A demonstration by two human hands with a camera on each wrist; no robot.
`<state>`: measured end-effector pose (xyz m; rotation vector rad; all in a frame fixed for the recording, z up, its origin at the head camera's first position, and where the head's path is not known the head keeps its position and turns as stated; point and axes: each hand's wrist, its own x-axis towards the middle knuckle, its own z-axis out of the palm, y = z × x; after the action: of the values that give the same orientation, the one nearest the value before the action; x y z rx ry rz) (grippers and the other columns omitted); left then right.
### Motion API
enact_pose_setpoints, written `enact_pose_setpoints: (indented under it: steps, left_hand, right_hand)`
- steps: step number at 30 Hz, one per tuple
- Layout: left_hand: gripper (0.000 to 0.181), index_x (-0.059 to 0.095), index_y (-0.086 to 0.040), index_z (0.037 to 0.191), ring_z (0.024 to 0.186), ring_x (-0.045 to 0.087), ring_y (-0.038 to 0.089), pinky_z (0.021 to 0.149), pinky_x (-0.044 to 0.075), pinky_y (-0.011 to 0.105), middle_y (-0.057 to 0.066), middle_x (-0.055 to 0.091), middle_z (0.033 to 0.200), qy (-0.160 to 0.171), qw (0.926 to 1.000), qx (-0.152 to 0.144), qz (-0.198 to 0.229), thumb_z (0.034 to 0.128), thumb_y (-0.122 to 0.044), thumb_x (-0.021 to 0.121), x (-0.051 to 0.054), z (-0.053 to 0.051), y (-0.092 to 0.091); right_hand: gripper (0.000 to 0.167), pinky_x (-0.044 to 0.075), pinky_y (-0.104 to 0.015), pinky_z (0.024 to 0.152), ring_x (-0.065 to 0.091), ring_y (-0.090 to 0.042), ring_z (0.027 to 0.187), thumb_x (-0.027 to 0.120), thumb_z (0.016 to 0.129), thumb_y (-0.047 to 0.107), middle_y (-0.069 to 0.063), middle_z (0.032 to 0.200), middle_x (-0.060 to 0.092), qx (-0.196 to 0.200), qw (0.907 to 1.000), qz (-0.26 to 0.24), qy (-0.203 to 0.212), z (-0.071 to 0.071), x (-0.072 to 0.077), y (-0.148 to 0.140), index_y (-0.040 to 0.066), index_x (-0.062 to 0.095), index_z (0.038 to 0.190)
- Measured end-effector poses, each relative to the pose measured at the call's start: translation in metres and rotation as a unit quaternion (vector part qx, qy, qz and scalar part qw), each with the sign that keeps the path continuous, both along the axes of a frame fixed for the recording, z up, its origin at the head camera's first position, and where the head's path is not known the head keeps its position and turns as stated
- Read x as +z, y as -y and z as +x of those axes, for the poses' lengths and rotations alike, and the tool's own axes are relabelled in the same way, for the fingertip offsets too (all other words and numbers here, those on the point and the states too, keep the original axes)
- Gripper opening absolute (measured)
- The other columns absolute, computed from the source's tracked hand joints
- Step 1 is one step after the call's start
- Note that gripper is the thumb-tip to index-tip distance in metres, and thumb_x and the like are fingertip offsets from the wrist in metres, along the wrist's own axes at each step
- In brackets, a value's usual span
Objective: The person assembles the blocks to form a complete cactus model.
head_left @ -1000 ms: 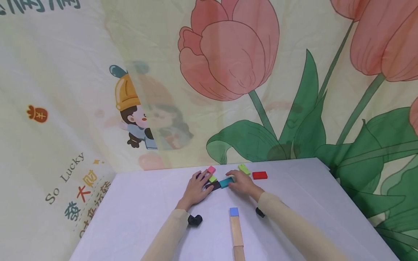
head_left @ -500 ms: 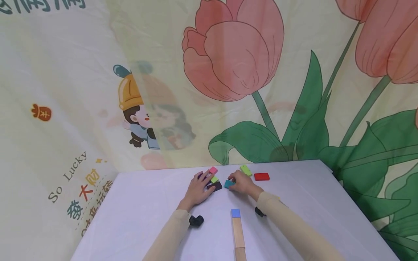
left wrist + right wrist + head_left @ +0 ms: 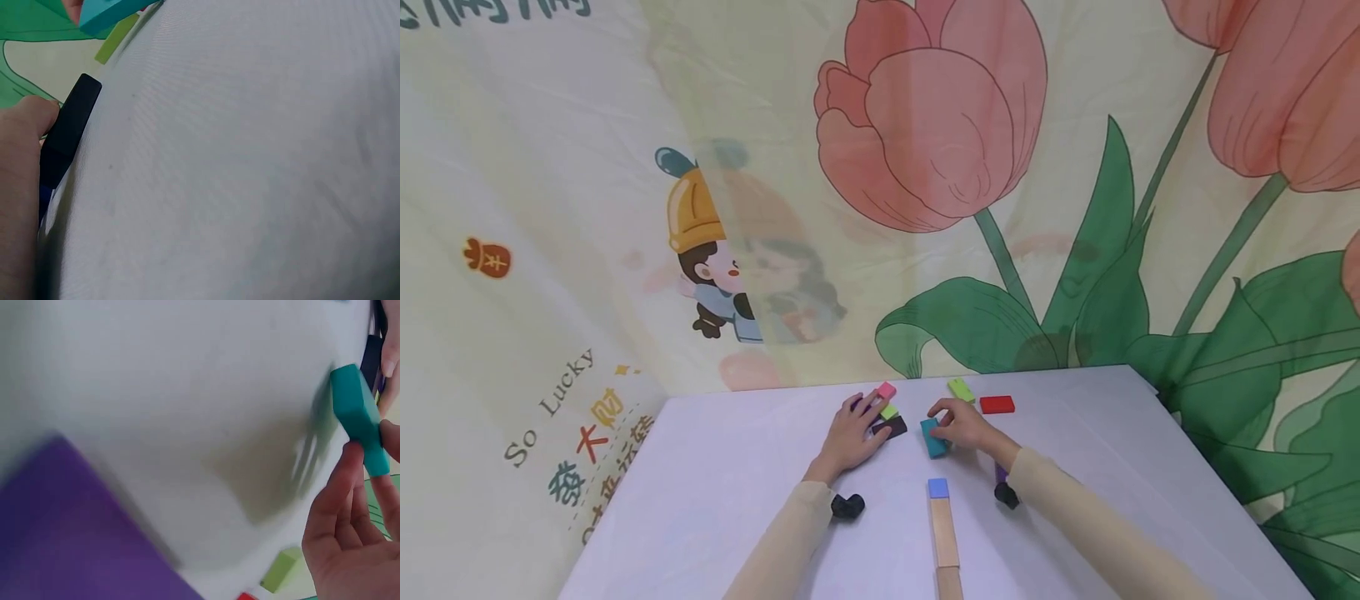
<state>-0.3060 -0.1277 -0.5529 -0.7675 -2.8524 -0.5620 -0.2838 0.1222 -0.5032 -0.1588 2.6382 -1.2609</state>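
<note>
Right of the black block [image 3: 891, 428]: one teal block [image 3: 933, 442], probably light and rigid, best held by its long sides, pinched in right hand [image 3: 964, 425]; left hand [image 3: 848, 435] fingers spread, thumb against black block.

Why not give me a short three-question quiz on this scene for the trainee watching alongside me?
1. True or false: the right hand is pinching the red block.
2. In the head view, which block sits at the far end of the wooden row?
3. Fill in: the left hand has its thumb at the edge of the ____ block.

Key:
1. False: it is pinching the teal block.
2. The blue block.
3. Black: the black block.
</note>
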Motion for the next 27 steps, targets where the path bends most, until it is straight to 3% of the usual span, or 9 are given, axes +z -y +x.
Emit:
enact_pose_setpoints:
  steps: [8,21,27]
  left_hand:
    - [0.06,0.044,-0.022,0.15,0.143,0.025,0.036,0.112,0.027,0.057,0.004,0.032,0.159,-0.004,1.0,0.001,0.006,0.0963,-0.049,0.05,0.001,0.001,0.002]
    - [0.062,0.041,-0.026,0.152,0.145,0.022,0.034,0.114,0.025,0.056,0.0,0.029,0.161,0.008,0.9999,0.009,-0.006,0.0963,-0.052,0.048,-0.001,0.001,0.001]
    - [0.061,0.042,-0.023,0.151,0.143,0.025,0.036,0.112,0.027,0.057,0.003,0.032,0.159,-0.003,1.0,0.001,0.002,0.0963,-0.05,0.049,-0.002,0.0,0.001]
  right_hand:
    - [0.022,0.054,-0.026,0.066,0.058,-0.017,0.069,0.075,0.087,0.009,-0.008,0.084,0.061,0.009,0.9968,-0.052,0.06,0.009,-0.01,-0.007,0.006,0.068,0.107]
    - [0.019,0.053,-0.026,0.067,0.056,-0.017,0.073,0.075,0.087,0.01,-0.007,0.085,0.059,0.023,0.9981,-0.037,0.044,0.018,-0.008,-0.007,0.004,0.069,0.105]
    - [0.019,0.05,-0.025,0.067,0.055,-0.017,0.075,0.075,0.087,0.01,-0.006,0.086,0.057,0.025,0.9986,-0.018,0.044,0.02,-0.009,-0.007,0.004,0.069,0.104]
